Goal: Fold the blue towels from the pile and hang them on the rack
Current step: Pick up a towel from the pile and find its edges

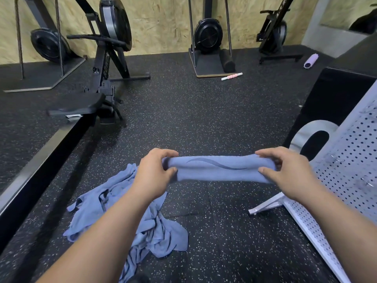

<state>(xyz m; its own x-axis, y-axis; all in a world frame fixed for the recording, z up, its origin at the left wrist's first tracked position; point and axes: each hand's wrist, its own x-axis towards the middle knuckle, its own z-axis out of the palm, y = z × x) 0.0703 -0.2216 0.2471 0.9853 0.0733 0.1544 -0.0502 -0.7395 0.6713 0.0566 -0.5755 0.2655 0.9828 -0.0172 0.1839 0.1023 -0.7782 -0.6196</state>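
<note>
The blue towel pile (122,217) lies crumpled on the floor (204,119), lower left. The left hand (155,174) pinches one end of the folded towel (220,170), held midair; the right hand (289,172) pinches the other. Either pinch slackening could spill the folds before the perforated white rack (350,156).

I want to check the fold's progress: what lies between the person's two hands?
In the head view, a folded blue towel spans the gap, the left hand and right hand each gripping one end.
</note>
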